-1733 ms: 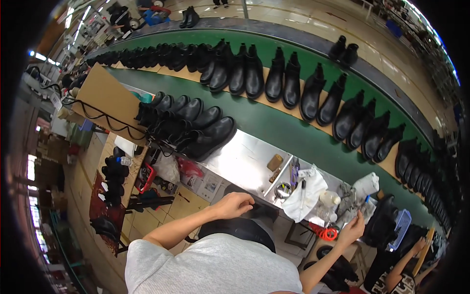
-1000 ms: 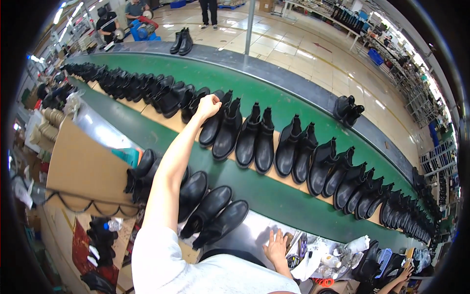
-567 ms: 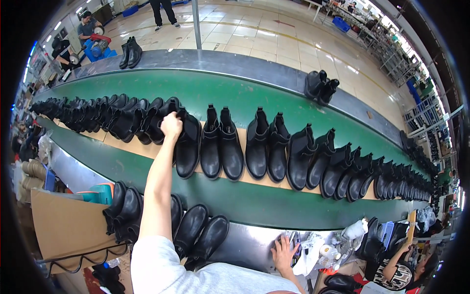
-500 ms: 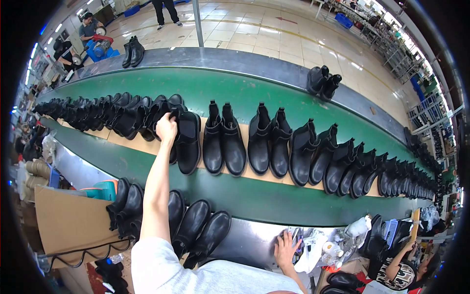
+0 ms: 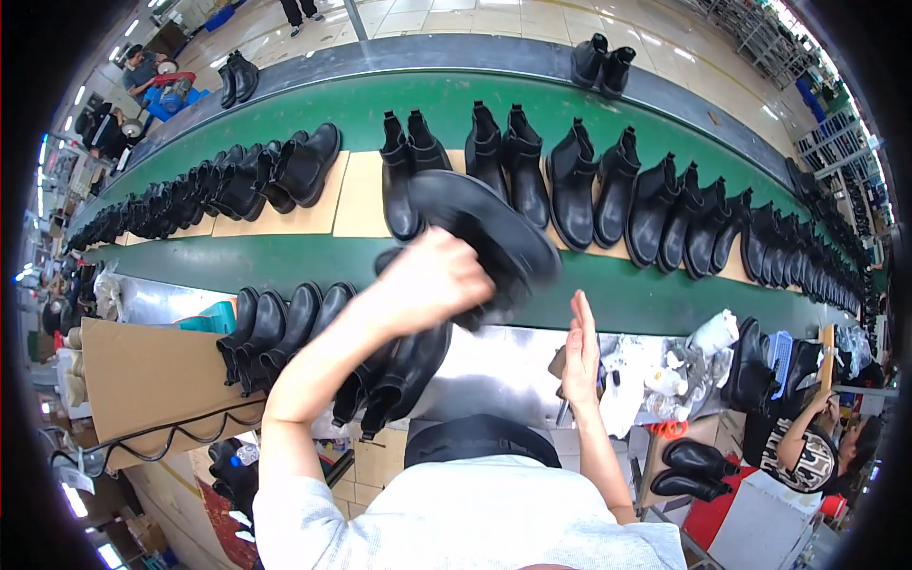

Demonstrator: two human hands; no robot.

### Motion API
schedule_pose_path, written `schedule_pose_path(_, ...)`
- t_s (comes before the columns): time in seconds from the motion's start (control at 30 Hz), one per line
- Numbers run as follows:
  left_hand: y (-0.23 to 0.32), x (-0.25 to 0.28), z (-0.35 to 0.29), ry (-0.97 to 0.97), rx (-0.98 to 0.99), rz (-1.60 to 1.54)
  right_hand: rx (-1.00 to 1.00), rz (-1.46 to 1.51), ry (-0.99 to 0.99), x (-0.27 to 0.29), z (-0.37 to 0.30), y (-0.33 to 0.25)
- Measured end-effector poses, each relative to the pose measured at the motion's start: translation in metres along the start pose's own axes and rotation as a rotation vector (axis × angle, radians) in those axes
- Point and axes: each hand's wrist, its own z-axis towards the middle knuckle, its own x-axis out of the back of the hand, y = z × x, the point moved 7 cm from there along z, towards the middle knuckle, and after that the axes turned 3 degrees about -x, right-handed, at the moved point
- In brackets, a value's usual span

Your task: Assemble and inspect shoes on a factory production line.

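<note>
My left hand (image 5: 437,275) is closed around a black ankle boot (image 5: 489,223), lifted over the near side of the green conveyor (image 5: 275,266). Motion smears the boot, and its dark sole is turned upward. Another dark shape shows behind my wrist; I cannot tell whether it is a second held boot. My right hand (image 5: 581,356) is raised above the metal bench (image 5: 484,370), fingers straight and together, palm facing the boot and apart from it. Pairs of black boots (image 5: 573,190) stand along cardboard sheets (image 5: 359,190) on the conveyor, partly hidden behind the held boot.
More boots (image 5: 299,318) stand on the bench at left, beside a cardboard panel (image 5: 142,389). White bottles (image 5: 665,382) and cloths lie right of my right hand. A co-worker (image 5: 798,446) sits at far right. Boot pairs (image 5: 603,65) stand on the far ledge.
My left hand has taken a boot from the row and brought it right and nearer me, exposing bare cardboard. My right hand has risen off the bench. The view has tilted down.
</note>
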Motion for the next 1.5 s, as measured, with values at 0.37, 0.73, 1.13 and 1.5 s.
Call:
schedule_pose_path(0.37, 0.143, -0.105, -0.028, 0.084, 0.038, -0.473, -0.412, -0.037, -0.266, -0.022, -0.110, 0.153)
schedule_pose_path(0.73, 0.098, -0.237, -0.171, 0.419, 1.894, -1.453, -0.905, 0.364, -0.226, -0.030, -0.088, 0.200)
schedule_pose_path(1.13, 0.119, -0.146, -0.090, 0.350, 1.281, -1.485, -0.908, 0.921, -0.188, -0.011, -0.083, 0.192)
schedule_pose_path(1.5, 0.112, -0.216, -0.110, 0.682, 1.362, -2.333, -0.465, 0.713, -0.221, 0.028, -0.057, 0.094)
